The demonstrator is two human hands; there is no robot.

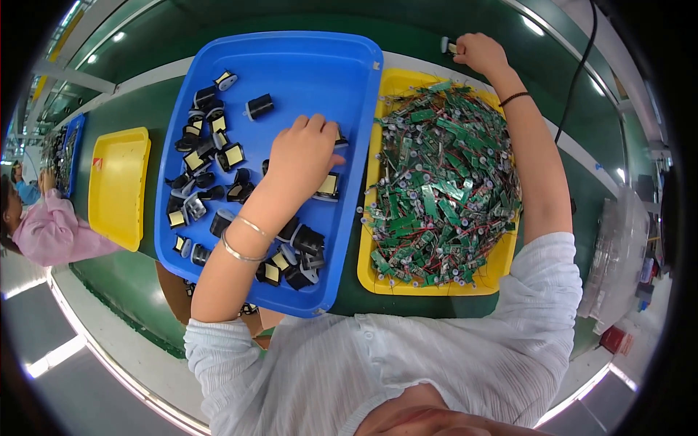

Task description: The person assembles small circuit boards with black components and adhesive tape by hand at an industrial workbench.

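My left hand (307,154) is over the blue tray (313,62), fingers curled around a small black plastic part (341,139) that shows between its index finger and thumb. Most of that part is hidden by the hand. Beyond the yellow tray, my right hand (481,54) is closed on a small black-and-grey part with a pale yellow face (446,46), at the far side of the green bench. Many similar black parts, some with yellow pads (233,155), lie loose in the blue tray, mostly along its left side and near end.
Right of the blue tray, a yellow tray (365,270) is heaped with green circuit boards (443,196) and thin wires. Another yellow tray (120,185) stands at left, beside a person in a pink sleeve (62,231). A cardboard box (173,292) sits below the blue tray. A black cable (582,65) hangs at right.
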